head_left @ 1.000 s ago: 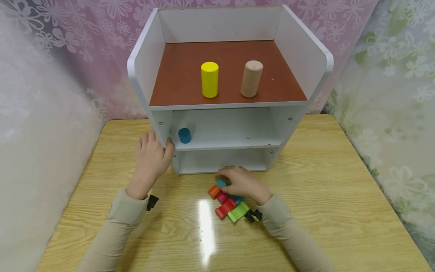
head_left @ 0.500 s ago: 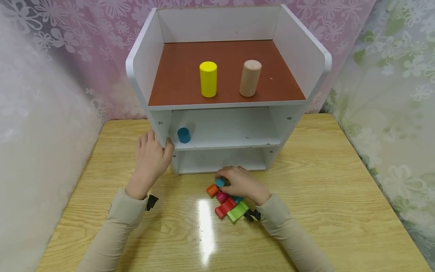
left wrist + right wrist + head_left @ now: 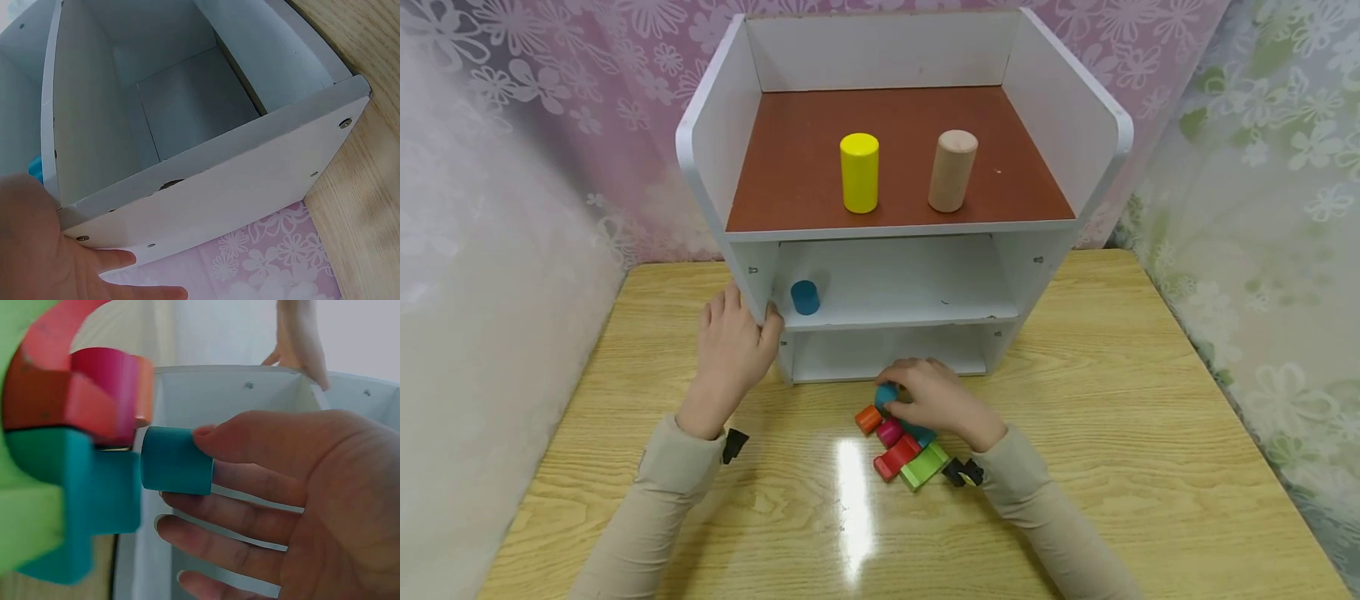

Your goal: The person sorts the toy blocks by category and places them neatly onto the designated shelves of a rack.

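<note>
My right hand (image 3: 938, 402) pinches a small blue cylinder block (image 3: 177, 464) between thumb and fingers, just in front of the shelf's bottom. Below that hand a cluster of blocks lies on the table: an orange cylinder (image 3: 868, 419), a magenta cylinder (image 3: 890, 432), a red arch (image 3: 897, 458), a light green arch (image 3: 924, 466) and a teal block (image 3: 78, 506) partly hidden by the hand in the head view. My left hand (image 3: 735, 346) grips the left side panel of the white shelf unit (image 3: 902, 279), thumb at the front edge and fingers along the outer face.
On the brown top shelf (image 3: 820, 125) stand a yellow cylinder (image 3: 860, 173) and a plain wooden cylinder (image 3: 952, 171). Another blue cylinder (image 3: 805, 297) sits at the left of the middle shelf. The unit stands on a wooden table (image 3: 1112, 400), curtains behind and beside it.
My right hand has risen slightly, bringing the blue cylinder block up and away from the cluster. The left hand keeps its hold on the shelf panel.
</note>
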Demonstrator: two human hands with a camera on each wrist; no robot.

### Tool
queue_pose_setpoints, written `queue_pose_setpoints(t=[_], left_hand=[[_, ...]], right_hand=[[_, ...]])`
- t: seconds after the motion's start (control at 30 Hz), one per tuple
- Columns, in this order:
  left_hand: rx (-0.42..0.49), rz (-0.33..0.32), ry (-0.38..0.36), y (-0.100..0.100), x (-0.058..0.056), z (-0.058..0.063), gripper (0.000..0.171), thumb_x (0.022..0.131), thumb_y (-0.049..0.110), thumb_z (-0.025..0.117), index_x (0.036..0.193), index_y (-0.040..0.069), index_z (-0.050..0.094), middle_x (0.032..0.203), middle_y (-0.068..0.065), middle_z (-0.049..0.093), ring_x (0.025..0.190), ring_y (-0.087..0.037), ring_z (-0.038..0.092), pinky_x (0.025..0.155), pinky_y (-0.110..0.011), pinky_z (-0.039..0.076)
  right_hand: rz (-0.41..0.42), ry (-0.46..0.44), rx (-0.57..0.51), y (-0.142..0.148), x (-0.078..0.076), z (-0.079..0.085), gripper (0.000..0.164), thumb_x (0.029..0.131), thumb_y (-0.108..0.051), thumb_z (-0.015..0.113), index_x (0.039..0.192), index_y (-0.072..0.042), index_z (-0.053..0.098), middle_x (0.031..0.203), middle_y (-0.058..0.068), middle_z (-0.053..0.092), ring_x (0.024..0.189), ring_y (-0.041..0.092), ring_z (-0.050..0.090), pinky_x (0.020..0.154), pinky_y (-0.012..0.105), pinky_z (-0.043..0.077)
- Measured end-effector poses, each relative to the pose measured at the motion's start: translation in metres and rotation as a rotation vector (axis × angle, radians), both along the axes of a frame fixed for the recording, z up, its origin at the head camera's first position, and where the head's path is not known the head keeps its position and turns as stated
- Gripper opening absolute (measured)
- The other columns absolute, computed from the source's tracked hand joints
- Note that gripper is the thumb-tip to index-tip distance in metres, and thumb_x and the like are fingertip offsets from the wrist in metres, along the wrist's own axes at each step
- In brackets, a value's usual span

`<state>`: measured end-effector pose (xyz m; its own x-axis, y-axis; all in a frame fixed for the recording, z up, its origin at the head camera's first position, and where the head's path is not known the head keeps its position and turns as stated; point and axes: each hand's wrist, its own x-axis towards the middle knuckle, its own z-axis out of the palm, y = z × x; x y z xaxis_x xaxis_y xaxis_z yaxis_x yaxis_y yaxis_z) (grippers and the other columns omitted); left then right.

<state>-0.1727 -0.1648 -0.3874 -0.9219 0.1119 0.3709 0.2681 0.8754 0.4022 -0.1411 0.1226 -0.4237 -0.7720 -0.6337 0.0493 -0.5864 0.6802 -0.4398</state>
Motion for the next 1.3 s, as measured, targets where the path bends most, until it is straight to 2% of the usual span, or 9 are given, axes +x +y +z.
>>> queue_pose_setpoints(t=[0.2,0.37,0.53,0.9,1.17,1.3], left_hand=[[-0.002,0.0,-0.001,0.0,0.0,0.0,0.059,0.102,0.032,0.032,0.155,0.006,0.027,0.14,-0.025,0.043,0.127,-0.049,0.04,0.104,-0.063,0.029],[-0.007,0.001,-0.004,0.0,0.0,0.0,0.06,0.102,0.033,0.032,0.155,0.006,0.028,0.141,-0.024,0.043,0.128,-0.049,0.039,0.105,-0.063,0.028],[-0.011,0.0,-0.003,0.001,0.0,0.001,0.059,0.102,0.032,0.031,0.155,0.005,0.028,0.14,-0.025,0.043,0.128,-0.05,0.04,0.106,-0.063,0.028],[0.002,-0.002,0.007,0.001,0.0,0.001,0.058,0.101,0.032,0.032,0.153,0.004,0.031,0.138,-0.025,0.045,0.126,-0.049,0.041,0.105,-0.063,0.029],[-0.003,-0.003,0.004,0.0,-0.001,0.0,0.058,0.101,0.032,0.032,0.153,0.006,0.031,0.139,-0.025,0.045,0.127,-0.05,0.04,0.105,-0.064,0.029],[-0.007,-0.006,0.004,-0.001,-0.001,-0.001,0.057,0.102,0.032,0.032,0.152,0.005,0.032,0.138,-0.025,0.045,0.126,-0.05,0.04,0.104,-0.064,0.029]], right_hand=[[0.024,0.038,-0.005,0.001,0.004,0.016,0.029,0.087,-0.02,0.073,0.114,-0.008,0.072,0.107,0.003,0.069,0.089,0.021,0.065,0.082,0.043,0.052],[0.04,0.064,-0.02,0.002,0.009,0.031,0.026,0.087,-0.019,0.073,0.112,-0.01,0.072,0.104,0.0,0.069,0.083,0.019,0.064,0.069,0.03,0.05],[0.055,0.116,-0.04,0.0,0.016,0.05,0.025,0.087,-0.02,0.073,0.11,-0.01,0.073,0.101,-0.002,0.069,0.076,0.015,0.062,0.06,0.023,0.047],[0.096,0.263,-0.074,-0.003,0.02,0.085,0.021,0.086,-0.018,0.074,0.106,-0.011,0.073,0.091,-0.005,0.066,0.072,0.01,0.058,0.063,0.024,0.047],[0.125,0.312,-0.123,-0.005,0.011,0.102,0.019,0.086,-0.015,0.074,0.104,-0.01,0.073,0.089,-0.005,0.066,0.069,0.008,0.055,0.062,0.024,0.047],[0.141,0.31,-0.148,-0.005,0.003,0.11,0.021,0.087,-0.015,0.074,0.106,-0.009,0.073,0.09,-0.004,0.067,0.074,0.008,0.059,0.064,0.024,0.049]])
